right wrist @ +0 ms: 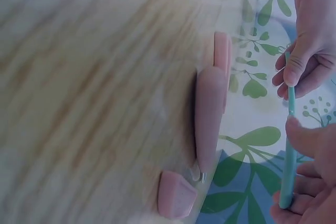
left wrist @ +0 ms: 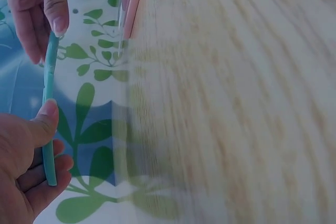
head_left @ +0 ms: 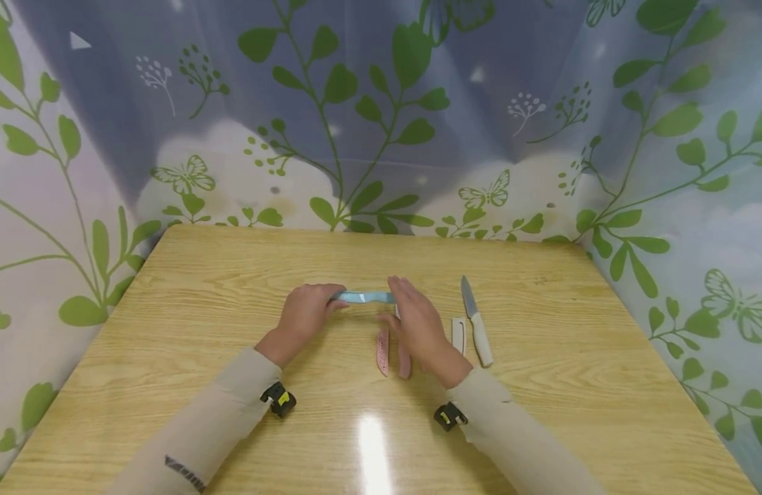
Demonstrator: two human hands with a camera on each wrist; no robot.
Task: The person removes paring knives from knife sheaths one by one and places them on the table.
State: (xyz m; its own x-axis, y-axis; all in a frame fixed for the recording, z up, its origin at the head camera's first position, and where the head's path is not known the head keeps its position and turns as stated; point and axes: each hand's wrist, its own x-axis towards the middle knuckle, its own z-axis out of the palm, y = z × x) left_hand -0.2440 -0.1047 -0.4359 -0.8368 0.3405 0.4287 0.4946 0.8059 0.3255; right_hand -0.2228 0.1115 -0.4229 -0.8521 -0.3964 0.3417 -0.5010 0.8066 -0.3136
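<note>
Both hands hold a slim light-blue sheathed knife (head_left: 367,297) level above the table, one hand at each end. My left hand (head_left: 308,313) pinches the left end between thumb and fingers. At the other end, the thumb and fingers of my right hand (head_left: 418,326) grip the thicker handle part, seen in the right wrist view. Below the right hand lie a pink perforated sheath (head_left: 383,352) and a pink-handled knife (head_left: 404,363), whose upper part the hand hides in the head view.
To the right, a knife with a cream handle (head_left: 481,340) lies blade away from me, beside a cream sheath (head_left: 458,333) partly behind the right wrist. The wooden table (head_left: 232,268) meets a leaf-patterned curtain (head_left: 368,124) at its back edge.
</note>
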